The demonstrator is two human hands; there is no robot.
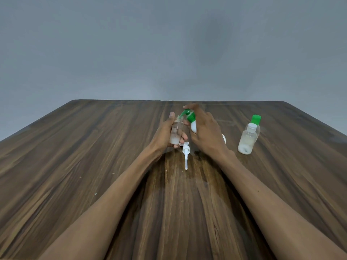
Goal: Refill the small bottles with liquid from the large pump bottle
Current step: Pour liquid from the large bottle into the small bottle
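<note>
My left hand [165,133] grips a small clear bottle [175,133], uncapped, upright, with a little white liquid at its bottom. My right hand [205,132] holds the large white pump bottle [193,126]; its forefinger lies over the green pump head [187,114]. The green spout points at the small bottle's mouth. A small white pump cap with its tube [186,155] lies on the table just in front of my hands. Two more small bottles stand at the right: one with a white cap [247,139], one behind it with a green cap [255,121].
All of this sits on a dark wooden table [93,156] against a grey wall. A wet-looking patch [197,177] spreads on the wood below my hands.
</note>
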